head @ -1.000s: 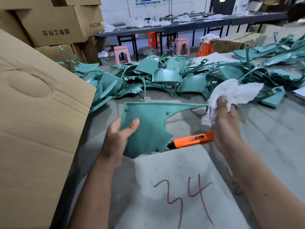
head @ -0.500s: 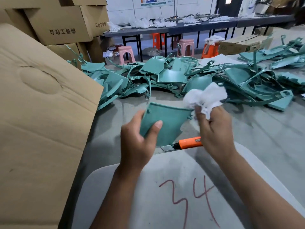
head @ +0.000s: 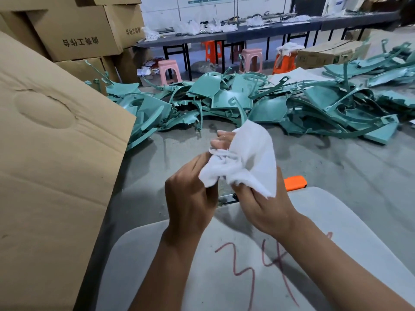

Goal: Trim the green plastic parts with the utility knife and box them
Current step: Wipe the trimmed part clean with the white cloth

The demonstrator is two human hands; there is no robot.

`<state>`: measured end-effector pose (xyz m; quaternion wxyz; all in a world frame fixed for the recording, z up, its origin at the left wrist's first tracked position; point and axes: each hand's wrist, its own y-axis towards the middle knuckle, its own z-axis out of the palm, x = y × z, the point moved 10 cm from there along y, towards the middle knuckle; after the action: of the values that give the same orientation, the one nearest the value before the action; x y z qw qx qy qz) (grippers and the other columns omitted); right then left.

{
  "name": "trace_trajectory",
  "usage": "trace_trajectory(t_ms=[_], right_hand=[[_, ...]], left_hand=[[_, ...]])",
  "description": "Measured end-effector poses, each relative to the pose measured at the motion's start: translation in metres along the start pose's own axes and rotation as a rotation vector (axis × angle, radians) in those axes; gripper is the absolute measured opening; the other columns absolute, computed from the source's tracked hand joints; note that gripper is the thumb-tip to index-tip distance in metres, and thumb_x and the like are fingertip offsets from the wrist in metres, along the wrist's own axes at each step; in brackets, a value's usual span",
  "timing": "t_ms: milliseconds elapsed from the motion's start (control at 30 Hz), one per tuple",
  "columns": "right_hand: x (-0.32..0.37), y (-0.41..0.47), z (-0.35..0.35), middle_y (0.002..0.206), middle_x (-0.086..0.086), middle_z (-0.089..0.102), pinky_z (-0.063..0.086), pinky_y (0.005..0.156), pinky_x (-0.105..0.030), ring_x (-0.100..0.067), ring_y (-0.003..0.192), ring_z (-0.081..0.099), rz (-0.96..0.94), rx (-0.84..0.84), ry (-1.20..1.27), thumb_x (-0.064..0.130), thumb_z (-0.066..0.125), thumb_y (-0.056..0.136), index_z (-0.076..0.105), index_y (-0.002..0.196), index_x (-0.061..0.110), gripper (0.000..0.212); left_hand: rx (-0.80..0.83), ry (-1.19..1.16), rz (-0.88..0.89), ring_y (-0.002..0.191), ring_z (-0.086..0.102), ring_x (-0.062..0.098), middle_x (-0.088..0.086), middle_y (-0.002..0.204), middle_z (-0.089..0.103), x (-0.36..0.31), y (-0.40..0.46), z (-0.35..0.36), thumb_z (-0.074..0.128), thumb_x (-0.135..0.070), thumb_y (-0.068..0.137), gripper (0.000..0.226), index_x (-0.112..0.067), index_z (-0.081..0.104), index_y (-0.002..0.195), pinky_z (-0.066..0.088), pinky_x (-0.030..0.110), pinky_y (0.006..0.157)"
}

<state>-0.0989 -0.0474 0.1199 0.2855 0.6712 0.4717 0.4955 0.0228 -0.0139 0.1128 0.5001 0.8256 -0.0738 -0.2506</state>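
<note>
- I see my left hand (head: pixel 190 194) and right hand (head: pixel 262 205) both clutching a white cloth (head: pixel 244 160) above the worktop's (head: pixel 336 176) near edge.
- Orange utility knife (head: pixel 294 182) lies beside my right hand.
- Green plastic parts (head: pixel 235 102) are heaped along the far edge.

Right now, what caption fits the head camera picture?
Both hands bunch a white cloth over the table, green parts piled behind.

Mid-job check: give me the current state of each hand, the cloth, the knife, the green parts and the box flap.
left hand: gripping the white cloth
right hand: gripping the white cloth
white cloth: bunched between both hands
utility knife: lying on the table, mostly hidden
green plastic parts: piled loose on the table
cardboard box flap: open, raised
</note>
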Motion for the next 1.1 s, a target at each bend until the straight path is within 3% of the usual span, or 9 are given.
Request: trace_trajectory(t_ms=[133, 233, 300, 367, 467, 633, 800, 967, 1100], right_hand=[[-0.049, -0.003, -0.031, 0.097, -0.005, 0.069, 0.053, 0.085, -0.036, -0.023, 0.093, 0.066, 0.223, -0.139, 0.034, 0.009, 0.043, 0.105, 0.068, 0.099, 0.008, 0.025], [-0.088, -0.011, -0.052, 0.073, -0.006, 0.064, 0.046, 0.064, -0.037, -0.024, 0.066, 0.06, 0.369, -0.146, -0.035, 0.014, 0.042, 0.104, 0.064, 0.081, 0.01, 0.032], [-0.101, -0.016, -0.061, 0.066, -0.002, 0.059, 0.042, 0.059, -0.035, -0.019, 0.06, 0.056, 0.416, -0.166, -0.092, 0.015, 0.042, 0.102, 0.058, 0.076, 0.012, 0.031], [-0.108, -0.019, -0.066, 0.064, 0.003, 0.056, 0.042, 0.058, -0.033, -0.016, 0.059, 0.055, 0.461, -0.2, -0.156, 0.012, 0.043, 0.1, 0.053, 0.075, 0.017, 0.027], [-0.118, -0.024, -0.075, 0.063, 0.012, 0.052, 0.035, 0.054, -0.011, 0.001, 0.058, 0.053, 0.554, -0.276, -0.19, 0.011, 0.045, 0.101, 0.046, 0.071, 0.026, 0.033], [-0.13, -0.03, -0.082, 0.089, -0.001, 0.064, 0.046, 0.068, -0.019, -0.007, 0.074, 0.057, 0.669, -0.349, -0.116, 0.016, 0.048, 0.105, 0.061, 0.098, 0.017, 0.014], [-0.157, -0.058, -0.061, 0.093, 0.004, 0.079, 0.061, 0.065, -0.037, -0.019, 0.082, 0.077, 1.085, -0.542, 0.591, 0.044, 0.065, 0.099, 0.064, 0.109, 0.018, 0.028], [-0.162, -0.065, -0.053, 0.078, 0.002, 0.076, 0.05, 0.046, -0.026, -0.017, 0.056, 0.067, 1.176, -0.4, 0.53, 0.039, 0.075, 0.094, 0.067, 0.102, 0.017, 0.025], [-0.163, -0.067, -0.042, 0.064, -0.006, 0.061, 0.039, 0.039, -0.023, -0.019, 0.043, 0.048, 1.181, -0.39, 0.499, 0.033, 0.07, 0.097, 0.064, 0.1, 0.016, 0.019]], left_hand=[[0.03, -0.014, -0.02, 0.057, 0.032, 0.01, -0.01, 0.063, 0.041, -0.003, -0.001, 0.008, 0.059, -0.03, 0.101, 0.021, -0.024, 0.051, 0.082, 0.023, 0.018, 0.048], [0.028, -0.059, 0.028, 0.055, 0.033, 0.013, -0.008, 0.063, 0.042, -0.011, -0.003, 0.011, 0.06, -0.027, 0.101, 0.025, -0.019, 0.051, 0.079, 0.031, 0.031, 0.044], [0.03, -0.084, 0.046, 0.056, 0.032, 0.011, -0.013, 0.067, 0.038, -0.015, -0.004, 0.011, 0.059, -0.026, 0.101, 0.025, -0.017, 0.054, 0.078, 0.03, 0.025, 0.045], [0.031, -0.092, 0.048, 0.057, 0.03, 0.01, -0.015, 0.07, 0.036, -0.016, -0.003, 0.01, 0.058, -0.028, 0.102, 0.026, -0.017, 0.055, 0.078, 0.027, 0.021, 0.047], [0.035, -0.093, 0.037, 0.054, 0.036, 0.011, -0.009, 0.063, 0.046, -0.016, -0.004, 0.01, 0.056, -0.033, 0.102, 0.033, -0.013, 0.059, 0.076, 0.03, 0.02, 0.046], [0.018, -0.094, 0.058, 0.054, 0.041, 0.009, -0.003, 0.062, 0.055, -0.017, -0.005, 0.009, 0.061, -0.027, 0.099, 0.028, -0.011, 0.062, 0.076, 0.032, 0.021, 0.045], [0.168, -0.093, 0.141, 0.078, 0.056, 0.014, 0.001, 0.088, 0.067, -0.02, -0.005, 0.029, 0.068, -0.006, 0.095, 0.01, -0.006, 0.076, 0.102, 0.047, 0.031, 0.066], [0.227, -0.022, 0.248, 0.1, 0.063, 0.029, 0.001, 0.101, 0.073, -0.033, -0.005, 0.04, 0.056, -0.004, 0.098, 0.029, -0.014, 0.079, 0.112, 0.044, 0.051, 0.092], [0.223, 0.066, 0.263, 0.101, 0.064, 0.03, 0.002, 0.103, 0.075, -0.035, -0.007, 0.038, 0.052, -0.008, 0.102, 0.029, -0.013, 0.08, 0.109, 0.047, 0.051, 0.09]])
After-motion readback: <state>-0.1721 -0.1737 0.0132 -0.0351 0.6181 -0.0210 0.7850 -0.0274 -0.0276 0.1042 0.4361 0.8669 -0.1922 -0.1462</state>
